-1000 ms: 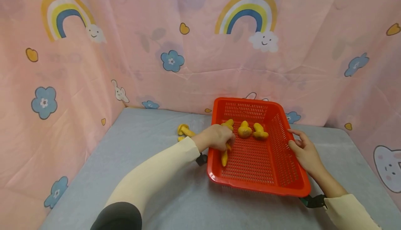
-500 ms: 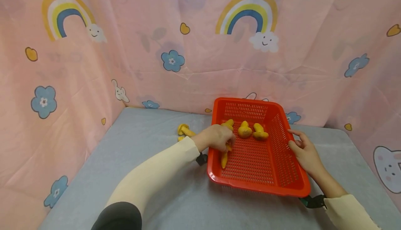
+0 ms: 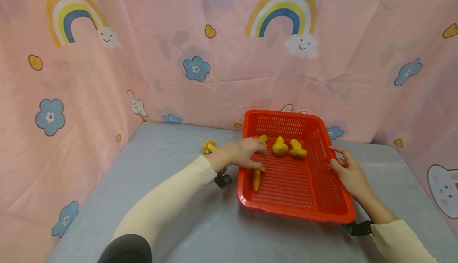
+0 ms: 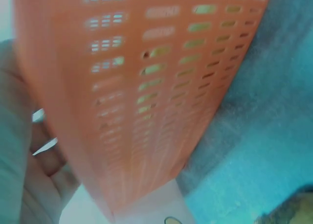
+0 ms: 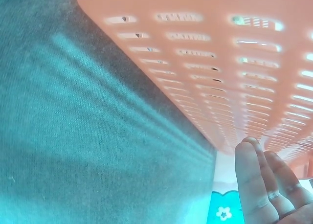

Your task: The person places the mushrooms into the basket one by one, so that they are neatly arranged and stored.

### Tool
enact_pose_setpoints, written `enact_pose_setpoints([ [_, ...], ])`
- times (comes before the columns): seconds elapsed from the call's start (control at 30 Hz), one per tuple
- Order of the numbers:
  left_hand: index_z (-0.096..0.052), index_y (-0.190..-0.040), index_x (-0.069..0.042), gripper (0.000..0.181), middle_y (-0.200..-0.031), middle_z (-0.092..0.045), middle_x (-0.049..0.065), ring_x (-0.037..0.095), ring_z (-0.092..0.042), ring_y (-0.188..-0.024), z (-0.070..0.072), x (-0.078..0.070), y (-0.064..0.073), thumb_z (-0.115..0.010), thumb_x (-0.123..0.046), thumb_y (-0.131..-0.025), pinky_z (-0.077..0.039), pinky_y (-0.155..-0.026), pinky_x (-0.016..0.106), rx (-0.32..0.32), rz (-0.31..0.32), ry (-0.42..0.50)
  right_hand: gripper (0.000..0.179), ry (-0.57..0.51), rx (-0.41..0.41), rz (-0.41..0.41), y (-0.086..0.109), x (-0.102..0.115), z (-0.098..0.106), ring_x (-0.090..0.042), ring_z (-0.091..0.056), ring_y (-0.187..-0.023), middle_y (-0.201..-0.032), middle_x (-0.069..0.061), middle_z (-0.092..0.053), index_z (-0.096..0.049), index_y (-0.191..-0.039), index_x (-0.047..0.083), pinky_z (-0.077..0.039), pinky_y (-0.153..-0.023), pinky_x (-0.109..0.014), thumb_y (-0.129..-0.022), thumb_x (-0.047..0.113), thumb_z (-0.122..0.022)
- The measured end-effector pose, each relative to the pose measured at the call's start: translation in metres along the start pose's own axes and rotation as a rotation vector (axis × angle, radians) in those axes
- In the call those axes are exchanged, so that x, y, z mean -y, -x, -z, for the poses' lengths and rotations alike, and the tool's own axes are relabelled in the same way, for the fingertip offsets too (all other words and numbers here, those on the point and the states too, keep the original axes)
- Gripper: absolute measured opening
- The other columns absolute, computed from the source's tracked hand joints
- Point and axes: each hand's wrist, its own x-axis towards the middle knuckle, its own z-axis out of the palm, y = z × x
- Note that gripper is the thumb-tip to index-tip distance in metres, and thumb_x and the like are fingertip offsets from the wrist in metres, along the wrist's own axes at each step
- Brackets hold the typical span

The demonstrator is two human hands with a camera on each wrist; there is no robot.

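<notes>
On the left hand (image 3: 241,152), the fingers are spread, gripping nothing, just above a slender yellow mushroom (image 3: 256,181) inside a red perforated plastic basket (image 3: 286,212). The mushroom is probably light and easily bruised, best pinched softly by its stem. On the right hand (image 3: 352,176), nearly straight fingers touch the basket's rim.

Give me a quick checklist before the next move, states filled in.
1. Left hand not gripping anything: ok, thumb and fingers apart.
2. Right hand at the right side of the red basket: ok.
3. Near mushroom inside the basket: ok, by its left wall.
4. Left thumb clear of that mushroom: cannot tell.
5. Every mushroom inside: not ok, a stray mushroom lies on the table.
6. Nothing hidden behind the left arm: cannot tell.
</notes>
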Motion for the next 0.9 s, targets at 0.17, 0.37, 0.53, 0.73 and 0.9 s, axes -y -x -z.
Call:
enact_pose_setpoints([
  [0.17,-0.066,-0.115,-0.011,0.031,-0.113,-0.063,0.000,0.014,-0.057,-0.102,0.004,0.006,0.012,-0.067,-0.024,-0.088,-0.047,-0.093,0.025,-0.128,-0.024,0.079,0.050,0.003,0.002,-0.002,0.000,0.000,0.000,-0.008,-0.067,-0.070,-0.119,-0.036,-0.055,-0.026,-0.148,0.002,-0.057,-0.058,-0.030,-0.104,0.022,-0.038],
  [0.37,-0.065,-0.117,-0.007,0.033,-0.112,-0.065,0.006,0.018,-0.058,-0.102,0.011,0.014,0.026,-0.067,-0.020,-0.087,-0.049,-0.093,0.032,-0.218,-0.031,0.171,0.050,-0.005,0.004,-0.001,0.001,0.002,0.000,-0.009,-0.068,-0.070,-0.118,-0.037,-0.055,-0.027,-0.148,0.003,-0.057,-0.058,-0.031,-0.103,0.023,-0.038],
  [0.53,-0.064,-0.118,-0.007,0.035,-0.115,-0.064,0.003,0.019,-0.059,-0.106,0.014,0.018,0.037,-0.066,-0.022,-0.086,-0.049,-0.095,0.029,-0.246,-0.003,0.163,0.051,-0.009,0.005,0.004,0.002,0.003,0.000,-0.010,-0.068,-0.070,-0.118,-0.037,-0.055,-0.027,-0.148,0.002,-0.057,-0.058,-0.031,-0.103,0.024,-0.038],
  [0.73,-0.065,-0.115,-0.009,0.033,-0.114,-0.064,0.000,0.014,-0.060,-0.103,0.014,0.021,0.051,-0.068,-0.024,-0.085,-0.050,-0.093,0.028,-0.256,0.032,0.145,0.051,-0.019,0.012,-0.002,0.002,0.004,0.000,-0.009,-0.068,-0.071,-0.120,-0.037,-0.053,-0.026,-0.148,0.003,-0.057,-0.058,-0.031,-0.103,0.025,-0.038],
  [0.9,-0.066,-0.112,-0.011,0.031,-0.108,-0.065,-0.002,0.012,-0.060,-0.098,0.010,0.024,0.060,-0.069,-0.025,-0.085,-0.052,-0.088,0.029,-0.254,0.037,0.122,0.051,-0.019,0.007,0.001,0.004,0.004,0.000,-0.009,-0.068,-0.070,-0.120,-0.038,-0.053,-0.026,-0.148,0.003,-0.057,-0.058,-0.030,-0.103,0.025,-0.038],
])
